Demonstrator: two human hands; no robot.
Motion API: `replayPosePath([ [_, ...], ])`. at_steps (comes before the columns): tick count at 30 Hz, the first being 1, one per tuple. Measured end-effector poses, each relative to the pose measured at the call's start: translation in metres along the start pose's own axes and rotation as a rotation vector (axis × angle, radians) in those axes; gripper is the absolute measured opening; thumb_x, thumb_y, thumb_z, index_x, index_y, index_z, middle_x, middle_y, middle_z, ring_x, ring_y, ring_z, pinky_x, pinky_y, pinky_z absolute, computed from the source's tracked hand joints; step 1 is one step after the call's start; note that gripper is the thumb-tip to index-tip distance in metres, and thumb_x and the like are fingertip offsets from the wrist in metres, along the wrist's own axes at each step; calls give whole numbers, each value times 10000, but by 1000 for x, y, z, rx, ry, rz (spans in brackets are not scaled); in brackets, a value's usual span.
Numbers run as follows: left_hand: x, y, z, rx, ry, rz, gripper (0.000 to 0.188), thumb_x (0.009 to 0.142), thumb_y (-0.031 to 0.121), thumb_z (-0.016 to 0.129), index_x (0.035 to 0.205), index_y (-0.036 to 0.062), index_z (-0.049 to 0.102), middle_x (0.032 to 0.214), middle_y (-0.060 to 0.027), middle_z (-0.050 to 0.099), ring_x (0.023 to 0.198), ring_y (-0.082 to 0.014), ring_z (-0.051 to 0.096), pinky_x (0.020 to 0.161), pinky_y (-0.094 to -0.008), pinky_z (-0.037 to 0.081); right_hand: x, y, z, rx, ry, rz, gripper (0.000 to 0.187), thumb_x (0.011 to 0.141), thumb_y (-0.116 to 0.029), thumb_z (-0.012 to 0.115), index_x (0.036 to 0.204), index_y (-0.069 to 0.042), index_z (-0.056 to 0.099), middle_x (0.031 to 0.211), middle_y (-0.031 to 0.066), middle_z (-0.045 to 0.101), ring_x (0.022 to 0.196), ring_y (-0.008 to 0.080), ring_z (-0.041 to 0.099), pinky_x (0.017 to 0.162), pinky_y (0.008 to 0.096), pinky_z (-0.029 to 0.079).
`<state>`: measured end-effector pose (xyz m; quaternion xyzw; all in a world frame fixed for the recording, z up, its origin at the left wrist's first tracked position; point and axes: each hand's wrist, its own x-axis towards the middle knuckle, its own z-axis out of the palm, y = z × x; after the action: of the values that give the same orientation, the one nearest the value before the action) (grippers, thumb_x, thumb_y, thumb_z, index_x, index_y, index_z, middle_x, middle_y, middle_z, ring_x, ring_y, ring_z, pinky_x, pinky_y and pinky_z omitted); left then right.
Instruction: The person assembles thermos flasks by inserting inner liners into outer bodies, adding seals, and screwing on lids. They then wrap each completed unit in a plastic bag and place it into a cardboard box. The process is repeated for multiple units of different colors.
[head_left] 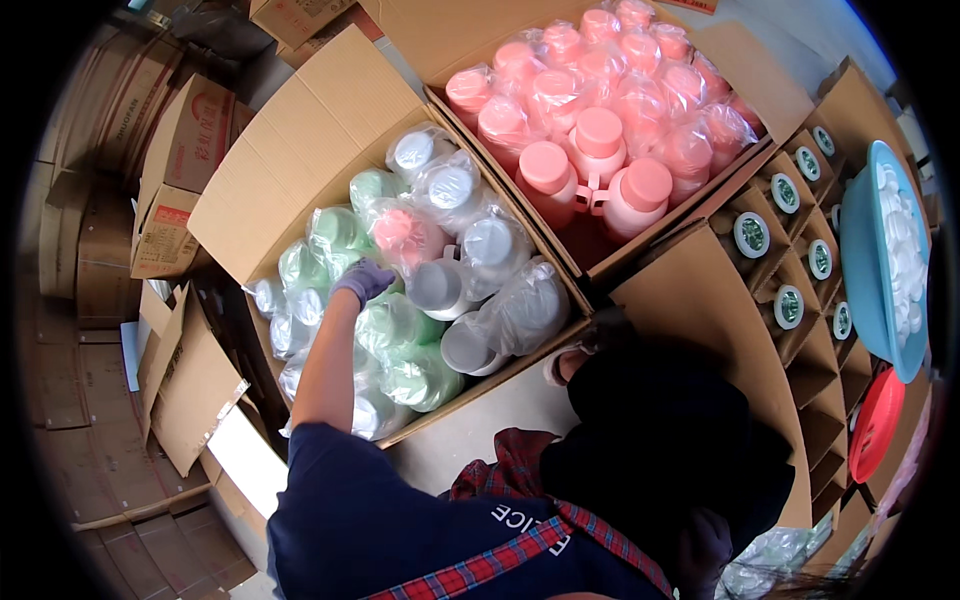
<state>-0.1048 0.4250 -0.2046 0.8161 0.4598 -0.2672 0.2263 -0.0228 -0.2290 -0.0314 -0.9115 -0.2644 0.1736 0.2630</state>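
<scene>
My left hand [366, 281], in a pale purple glove, reaches into an open carton [470, 403]. Its fingers are drawn together against the plastic between a bagged pink jug [402, 234] and the green jugs; what they pinch, if anything, is hidden. Around it stand bagged green jugs [392, 322] and bagged grey-lidded jugs [490, 242]. Two grey-lidded jugs toward the carton's right side have uncovered lids; one is the grey-and-white jug [437, 286]. My right hand [706, 545], also gloved, hangs low by my dark clothing in shadow, its fingers not clear.
Beyond is a carton of pink jugs [600, 130], mostly bagged. At the right, a divided carton [808, 425] holds bottle-like items with white rims; a blue basin [862, 250] of white pieces and a red lid-like disc [876, 425] rest there. Stacked cartons [105, 390] line the left.
</scene>
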Motion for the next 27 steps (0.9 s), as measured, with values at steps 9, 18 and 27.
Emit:
replayPosePath([
  [9, 99, 76, 50, 276, 71, -109, 450, 963, 384, 495, 1284, 114, 657, 1323, -127, 633, 1217, -274, 617, 973, -409, 518, 21, 10, -12, 103, -6, -39, 259, 734, 19, 627, 989, 10, 669, 1035, 194, 655, 958, 368, 642, 836, 416, 530],
  [18, 21, 96, 0, 687, -82, 196, 491, 897, 379, 575, 1293, 97, 647, 1351, -145, 609, 1219, -297, 608, 1008, -441, 490, -12, 5, -16, 137, 97, -126, 313, 725, -9, 628, 1037, -3, 655, 1075, 181, 671, 1024, 370, 636, 904, 454, 509],
  [27, -298, 125, -138, -51, 419, 657, 279, 807, 71, 525, 1028, 20, 687, 858, -157, 697, 894, -221, 690, 797, -359, 530, -6, -8, -31, 181, 327, -351, 497, 779, -130, 741, 1241, -1, 609, 1242, 203, 615, 1167, 408, 578, 1001, 462, 472],
])
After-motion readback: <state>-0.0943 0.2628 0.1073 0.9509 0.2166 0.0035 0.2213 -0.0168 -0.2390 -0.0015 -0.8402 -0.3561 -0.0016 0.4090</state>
